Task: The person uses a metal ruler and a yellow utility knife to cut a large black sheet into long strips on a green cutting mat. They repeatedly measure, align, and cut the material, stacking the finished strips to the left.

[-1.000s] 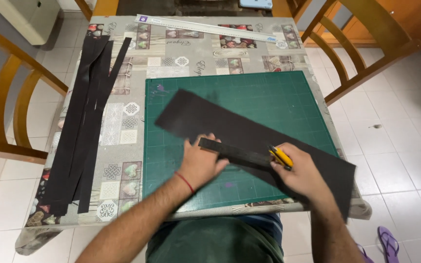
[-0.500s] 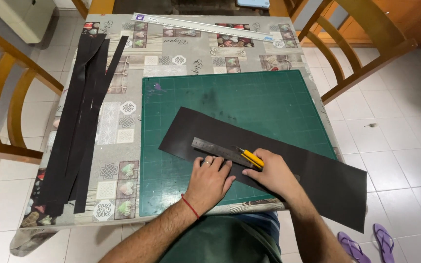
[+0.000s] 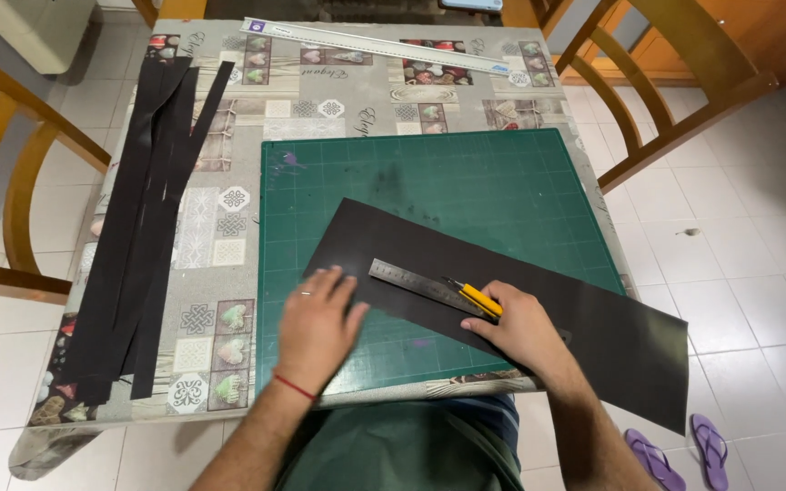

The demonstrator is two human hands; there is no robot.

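While your left hand (image 3: pixel 317 329) presses flat on the black card sheet (image 3: pixel 539 305), your right hand (image 3: pixel 518 329) grips the yellow utility knife (image 3: pixel 475 297) against the steel ruler (image 3: pixel 420 284); cut black strips (image 3: pixel 138 245) lie far left, most of the sheet uncut.

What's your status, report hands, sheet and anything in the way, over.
Left hand flat on black sheet beside steel ruler. Right hand grips yellow knife at ruler's edge. Nothing blocks the ruler's edge.
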